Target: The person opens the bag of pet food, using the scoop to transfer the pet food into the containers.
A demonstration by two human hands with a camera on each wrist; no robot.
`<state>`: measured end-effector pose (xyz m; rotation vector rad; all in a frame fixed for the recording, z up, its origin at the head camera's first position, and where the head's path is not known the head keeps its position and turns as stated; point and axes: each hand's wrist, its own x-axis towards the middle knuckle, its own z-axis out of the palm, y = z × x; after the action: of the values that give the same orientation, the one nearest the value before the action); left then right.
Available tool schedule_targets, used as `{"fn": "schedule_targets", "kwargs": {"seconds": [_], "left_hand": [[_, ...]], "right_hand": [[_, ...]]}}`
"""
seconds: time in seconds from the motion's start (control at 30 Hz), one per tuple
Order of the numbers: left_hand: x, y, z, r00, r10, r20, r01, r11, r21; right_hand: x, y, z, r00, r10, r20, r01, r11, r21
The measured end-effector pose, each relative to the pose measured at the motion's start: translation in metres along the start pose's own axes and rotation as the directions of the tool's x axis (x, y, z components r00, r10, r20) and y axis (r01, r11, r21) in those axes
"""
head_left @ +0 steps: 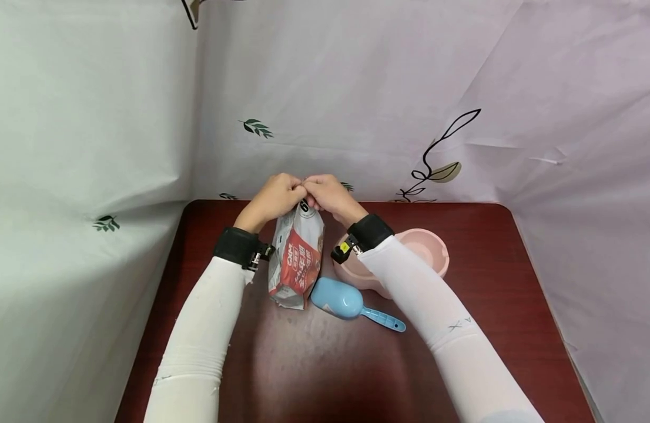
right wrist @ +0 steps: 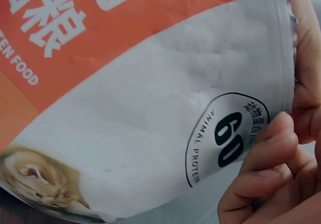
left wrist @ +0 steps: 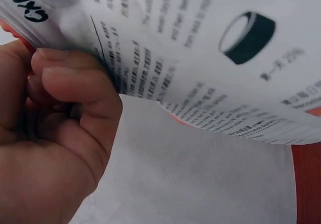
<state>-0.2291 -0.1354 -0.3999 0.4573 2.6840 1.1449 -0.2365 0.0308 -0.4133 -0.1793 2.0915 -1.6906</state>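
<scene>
Emblem (right wrist: 228, 138) on bag (right wrist: 140, 113): I read "60", "ANIMAL PROTEIN", 4 o'clock, right-wrist view.
Orange band (right wrist: 85, 53): "粮", "TEN FOOD", 10 o'clock.
Side panel (left wrist: 200, 58): fine print blurs for me, left-wrist view.

On the table (head_left: 515, 329), the cat-food bag (head_left: 301, 252) is left of the double bowl (head_left: 429, 249), the scoop (head_left: 342, 298) before the bowl. The left hand (head_left: 276, 197) and right hand (head_left: 331, 195) meet at the bag's far end; cloth (head_left: 346, 88) hangs behind.
</scene>
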Motion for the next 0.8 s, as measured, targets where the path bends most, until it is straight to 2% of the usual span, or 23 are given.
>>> {"fn": "schedule_targets", "kwargs": {"seconds": [0.2,0.43,0.67,0.8], "left_hand": [[-0.001,0.000,0.001,1.000,0.008,0.012,-0.008,0.999,-0.047],[-0.002,0.001,0.003,0.999,0.027,-0.017,-0.028,0.998,-0.051],[-0.003,0.000,0.008,0.997,0.016,-0.074,-0.021,0.998,-0.067],[-0.004,-0.001,0.008,0.997,0.002,-0.073,-0.009,0.996,-0.090]], "right_hand": [[-0.002,0.000,0.004,0.998,-0.023,-0.062,0.024,1.000,0.004],[-0.001,0.000,0.007,0.995,-0.034,-0.090,0.034,0.999,-0.002],[0.002,0.004,0.012,0.993,-0.026,-0.117,0.037,0.995,0.092],[0.002,0.007,0.015,0.994,-0.029,-0.110,0.047,0.985,0.165]]}}
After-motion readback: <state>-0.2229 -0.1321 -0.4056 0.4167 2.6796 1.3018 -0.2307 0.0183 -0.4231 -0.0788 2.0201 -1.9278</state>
